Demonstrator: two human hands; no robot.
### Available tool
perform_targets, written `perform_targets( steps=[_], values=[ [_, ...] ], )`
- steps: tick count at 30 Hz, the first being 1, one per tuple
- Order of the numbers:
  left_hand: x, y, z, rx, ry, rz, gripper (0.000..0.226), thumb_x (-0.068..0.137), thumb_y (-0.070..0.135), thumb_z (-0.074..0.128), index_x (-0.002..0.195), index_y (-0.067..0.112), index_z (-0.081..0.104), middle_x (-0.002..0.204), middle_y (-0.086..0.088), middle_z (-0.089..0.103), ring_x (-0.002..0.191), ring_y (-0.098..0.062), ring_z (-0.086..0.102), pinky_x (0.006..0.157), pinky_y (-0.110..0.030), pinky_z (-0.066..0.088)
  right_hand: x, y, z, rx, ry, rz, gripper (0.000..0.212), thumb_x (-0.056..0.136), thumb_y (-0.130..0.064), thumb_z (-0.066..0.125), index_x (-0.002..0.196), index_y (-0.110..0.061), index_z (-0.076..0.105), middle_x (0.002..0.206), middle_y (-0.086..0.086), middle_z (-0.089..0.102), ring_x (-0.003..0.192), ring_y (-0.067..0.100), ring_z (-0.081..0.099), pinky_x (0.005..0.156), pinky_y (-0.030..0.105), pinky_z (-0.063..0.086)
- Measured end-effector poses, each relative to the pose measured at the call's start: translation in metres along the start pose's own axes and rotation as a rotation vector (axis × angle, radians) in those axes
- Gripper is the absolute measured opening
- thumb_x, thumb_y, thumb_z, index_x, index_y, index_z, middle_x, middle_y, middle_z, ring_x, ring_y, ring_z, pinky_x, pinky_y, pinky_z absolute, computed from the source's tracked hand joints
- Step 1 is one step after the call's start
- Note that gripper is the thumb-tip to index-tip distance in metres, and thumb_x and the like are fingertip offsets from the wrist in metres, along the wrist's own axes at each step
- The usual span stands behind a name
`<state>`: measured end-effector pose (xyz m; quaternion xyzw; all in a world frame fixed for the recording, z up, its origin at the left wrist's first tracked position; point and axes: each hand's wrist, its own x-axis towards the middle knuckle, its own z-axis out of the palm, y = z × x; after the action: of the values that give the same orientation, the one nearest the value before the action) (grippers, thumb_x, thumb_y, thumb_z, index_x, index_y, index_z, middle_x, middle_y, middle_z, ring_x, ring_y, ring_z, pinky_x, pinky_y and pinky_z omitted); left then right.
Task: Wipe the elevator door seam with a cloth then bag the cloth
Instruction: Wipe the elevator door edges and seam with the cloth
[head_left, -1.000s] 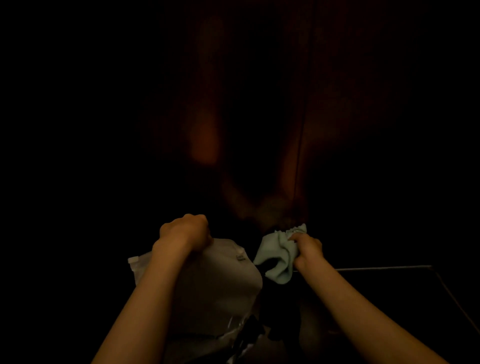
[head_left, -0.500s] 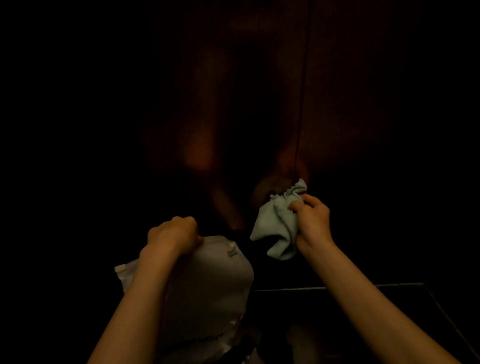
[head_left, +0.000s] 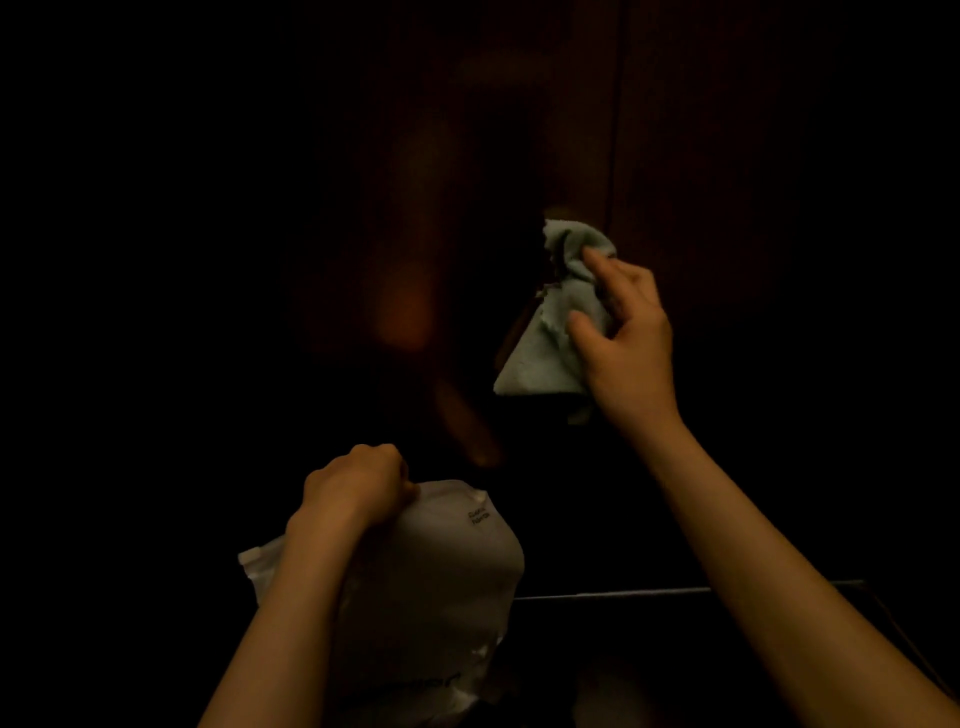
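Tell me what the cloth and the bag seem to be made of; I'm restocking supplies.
The cloth looks like soft, matte pale-green fabric, perhaps microfibre: it bunches into limp folds in the right hand and shows a rough edge. The bag looks like thin whitish plastic film, faintly sheened: it creases stiffly under the left hand and carries small printed text. The dim light leaves both uncertain.

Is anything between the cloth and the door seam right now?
Nothing visible. The right hand grips the pale cloth, whose bunched top lies just left of the dark vertical seam. Whether cloth touches door is too dark to tell. The left hand holds the white bag lower down, away from the seam.
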<state>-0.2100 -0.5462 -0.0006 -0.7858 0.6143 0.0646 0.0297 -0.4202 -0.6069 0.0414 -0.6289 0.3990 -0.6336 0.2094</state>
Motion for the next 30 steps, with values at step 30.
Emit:
perform_targets(
  steps=[30],
  values=[
    [0.008, 0.011, 0.015, 0.013, -0.072, 0.027, 0.018, 0.094, 0.032, 0.051, 0.105, 0.020, 0.059, 0.100, -0.004, 0.059, 0.090, -0.020, 0.059, 0.085, -0.036, 0.049, -0.159, 0.185, -0.019, -1.193, -0.832, 0.152, 0.057, 0.091, -0.005, 0.046, 0.144, -0.013, 0.026, 0.141, 0.008, 0.031, 0.127, 0.027, 0.038, 0.087, 0.034, 0.047]
  ],
)
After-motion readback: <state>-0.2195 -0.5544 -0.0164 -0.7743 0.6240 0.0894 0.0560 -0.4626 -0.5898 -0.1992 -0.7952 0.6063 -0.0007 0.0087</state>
